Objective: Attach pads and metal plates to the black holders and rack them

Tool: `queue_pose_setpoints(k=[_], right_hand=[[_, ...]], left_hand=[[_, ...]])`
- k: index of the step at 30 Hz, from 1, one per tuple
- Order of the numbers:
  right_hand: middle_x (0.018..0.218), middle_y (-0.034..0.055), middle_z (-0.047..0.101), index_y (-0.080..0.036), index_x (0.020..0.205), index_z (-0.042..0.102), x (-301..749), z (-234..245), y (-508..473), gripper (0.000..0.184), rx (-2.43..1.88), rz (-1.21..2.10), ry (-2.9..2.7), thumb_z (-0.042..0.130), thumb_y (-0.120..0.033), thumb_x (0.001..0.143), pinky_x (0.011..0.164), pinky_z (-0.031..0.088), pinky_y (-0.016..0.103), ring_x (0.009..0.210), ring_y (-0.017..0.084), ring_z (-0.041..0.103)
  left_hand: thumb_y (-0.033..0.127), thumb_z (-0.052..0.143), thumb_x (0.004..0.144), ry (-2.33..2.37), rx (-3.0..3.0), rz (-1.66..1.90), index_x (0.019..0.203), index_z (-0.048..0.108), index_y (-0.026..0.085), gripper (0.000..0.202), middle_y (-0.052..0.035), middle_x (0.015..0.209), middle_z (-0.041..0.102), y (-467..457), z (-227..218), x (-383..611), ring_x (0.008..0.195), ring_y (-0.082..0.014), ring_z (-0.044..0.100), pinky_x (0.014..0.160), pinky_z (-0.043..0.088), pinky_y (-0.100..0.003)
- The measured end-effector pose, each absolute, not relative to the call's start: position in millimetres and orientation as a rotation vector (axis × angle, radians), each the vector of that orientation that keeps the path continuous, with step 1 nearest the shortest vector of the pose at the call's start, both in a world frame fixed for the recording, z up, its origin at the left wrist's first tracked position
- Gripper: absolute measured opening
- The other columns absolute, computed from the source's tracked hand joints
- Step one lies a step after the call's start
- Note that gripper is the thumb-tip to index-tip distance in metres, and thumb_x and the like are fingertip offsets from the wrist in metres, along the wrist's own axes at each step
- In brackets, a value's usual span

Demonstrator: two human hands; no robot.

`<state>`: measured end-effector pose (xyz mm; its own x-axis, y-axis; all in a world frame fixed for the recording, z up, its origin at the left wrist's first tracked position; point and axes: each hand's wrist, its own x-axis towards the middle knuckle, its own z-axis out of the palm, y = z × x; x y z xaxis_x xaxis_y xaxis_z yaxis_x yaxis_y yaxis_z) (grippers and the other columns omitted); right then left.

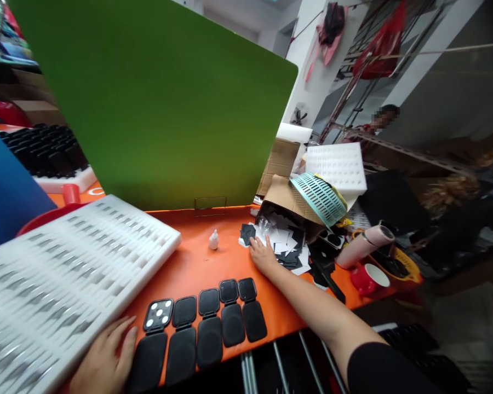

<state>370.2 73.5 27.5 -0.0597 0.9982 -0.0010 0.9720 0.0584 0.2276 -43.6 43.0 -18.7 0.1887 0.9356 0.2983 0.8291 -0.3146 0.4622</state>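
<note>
My right hand reaches forward over a heap of black and white paper pieces, fingers spread, fingertips by a small black square piece. Whether it touches that piece I cannot tell. My left hand lies at the front left with fingers stretched, between the white foam tray and the nearest of several opened black flip cases. These cases lie in a row along the front of the orange table. The leftmost case has white dots on its lid; the other lids are plain black.
Behind the table stands a green panel. A small white bottle stands mid-table. To the right are a tipped cardboard box, a turquoise basket, a pink tumbler and a red mug. Another person is in the background.
</note>
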Motion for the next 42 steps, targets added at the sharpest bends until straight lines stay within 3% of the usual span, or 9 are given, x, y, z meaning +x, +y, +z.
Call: queue_pose_setpoints(k=[6,13,18,22,26,32,35,39,42], right_hand=[[0.138,0.0072,0.028,-0.020,0.117,0.047,364,20,78,0.039,2.169,0.186,2.080,0.029,-0.014,0.083,0.098,0.001,0.056,0.122,0.025,0.027],[0.141,0.0003,0.020,-0.028,0.125,0.037,357,13,73,0.048,2.252,0.039,1.999,0.031,-0.016,0.080,0.095,0.013,0.054,0.126,0.024,0.018],[0.140,-0.0040,0.022,-0.034,0.128,0.032,360,22,84,0.049,2.112,-0.006,2.114,0.032,-0.017,0.081,0.099,0.009,0.047,0.128,0.019,0.015],[0.133,0.0021,0.036,-0.031,0.125,0.039,377,37,103,0.043,2.015,0.034,2.178,0.034,-0.019,0.083,0.099,0.010,0.047,0.122,0.022,0.028],[0.132,0.0106,0.037,-0.021,0.121,0.045,396,46,111,0.040,2.056,0.137,2.154,0.035,-0.017,0.083,0.097,0.014,0.049,0.120,0.027,0.029],[0.133,0.0037,0.036,-0.023,0.127,0.036,381,29,107,0.040,2.081,0.169,2.174,0.028,-0.021,0.087,0.100,0.018,0.035,0.121,0.018,0.029],[0.130,0.0069,0.040,-0.021,0.124,0.040,370,22,107,0.039,2.093,0.165,2.169,0.027,-0.028,0.088,0.095,0.025,0.033,0.117,0.020,0.035],[0.117,0.0114,0.050,-0.018,0.117,0.047,376,29,106,0.036,2.041,0.153,2.189,0.028,-0.019,0.087,0.089,0.030,0.031,0.105,0.020,0.046],[0.114,0.0103,0.051,-0.019,0.117,0.047,386,39,104,0.036,1.952,0.135,2.229,0.032,-0.016,0.085,0.089,0.030,0.031,0.104,0.019,0.046]], left_hand=[[0.044,0.032,0.080,1.728,2.289,0.824,0.099,0.056,0.018,0.040,-0.0077,0.106,0.056,38,-7,-39,0.099,-0.0233,0.053,0.088,0.040,-0.036],[0.045,0.033,0.081,1.755,2.265,0.783,0.099,0.058,0.019,0.040,-0.0063,0.109,0.055,37,-9,-40,0.100,-0.0221,0.052,0.087,0.041,-0.034],[0.045,0.034,0.081,1.757,2.258,0.781,0.099,0.057,0.021,0.039,-0.0056,0.109,0.055,36,-9,-40,0.099,-0.0207,0.053,0.088,0.040,-0.031],[0.044,0.034,0.081,1.779,2.285,0.755,0.099,0.057,0.020,0.037,-0.0056,0.109,0.056,36,-10,-41,0.099,-0.0206,0.053,0.086,0.041,-0.030],[0.043,0.034,0.082,1.804,2.289,0.741,0.099,0.057,0.021,0.036,-0.0055,0.108,0.056,35,-10,-41,0.098,-0.0202,0.054,0.084,0.042,-0.030],[0.043,0.034,0.081,1.802,2.277,0.712,0.099,0.058,0.021,0.037,-0.0049,0.108,0.056,36,-9,-40,0.097,-0.0202,0.054,0.082,0.043,-0.029],[0.044,0.033,0.081,1.804,2.283,0.718,0.098,0.059,0.020,0.038,-0.0057,0.107,0.057,36,-7,-39,0.096,-0.0206,0.055,0.080,0.044,-0.030],[0.043,0.034,0.082,1.788,2.293,0.729,0.099,0.057,0.020,0.038,-0.0059,0.106,0.057,36,-7,-38,0.096,-0.0203,0.055,0.081,0.044,-0.030],[0.043,0.034,0.082,1.783,2.287,0.730,0.099,0.057,0.020,0.037,-0.0057,0.107,0.056,37,-10,-39,0.096,-0.0206,0.054,0.082,0.043,-0.031]])
